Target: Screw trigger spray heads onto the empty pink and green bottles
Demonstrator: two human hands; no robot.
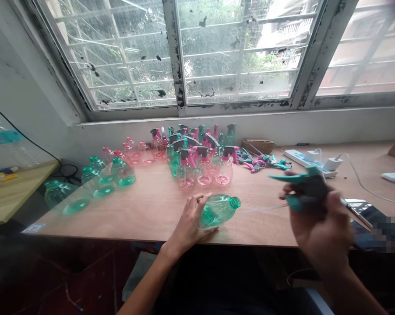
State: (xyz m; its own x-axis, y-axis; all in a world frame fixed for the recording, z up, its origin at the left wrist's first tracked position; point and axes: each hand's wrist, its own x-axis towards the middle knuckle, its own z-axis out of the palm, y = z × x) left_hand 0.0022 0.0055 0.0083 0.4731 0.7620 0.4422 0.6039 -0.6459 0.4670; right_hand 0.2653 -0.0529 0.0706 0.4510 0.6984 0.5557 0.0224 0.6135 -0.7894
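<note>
My left hand [195,218] is wrapped round a clear green bottle [219,211], tilted on its side near the table's front edge, its uncapped mouth towards the right. Off to the right, my right hand [319,227] grips a black and teal trigger spray head [311,190], somewhat blurred. Its thin clear dip tube [265,209] points left at the bottle's mouth, and from here I cannot tell whether the tip touches it. Behind the green bottle stand pink spray bottles [204,168] with their trigger heads on.
Open green bottles [121,173] and open pink bottles [146,154] stand at the left. Loose spray heads [259,161] lie in a pile behind, beside a white power strip [309,162] with plugs and a cable. A phone [378,218] lies at the right front edge.
</note>
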